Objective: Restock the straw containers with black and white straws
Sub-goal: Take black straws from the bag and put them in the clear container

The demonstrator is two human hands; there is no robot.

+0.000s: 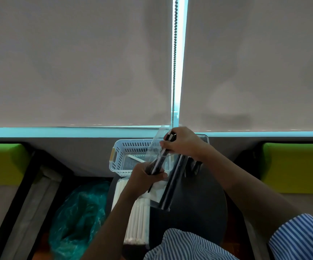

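Note:
My left hand [145, 174] grips the lower end of a clear plastic sleeve [154, 147] holding black straws [158, 163]. My right hand [182, 143] pinches the upper ends of those black straws where they stick out of the sleeve. Both hands hover over a white slotted basket [122, 156] with one white straw [136, 158] lying inside. A second pack of black straws [172, 186] lies on the dark round table [198, 203]. Packs of white straws [137, 222] lie at the table's left side, under my left forearm.
A clear container [203, 137] stands behind my right hand, mostly hidden. A teal plastic bag [80, 214] sits on the floor to the left. Green-cushioned benches [3, 162] flank the table. Closed roller blinds with a bead chain [174, 72] fill the wall ahead.

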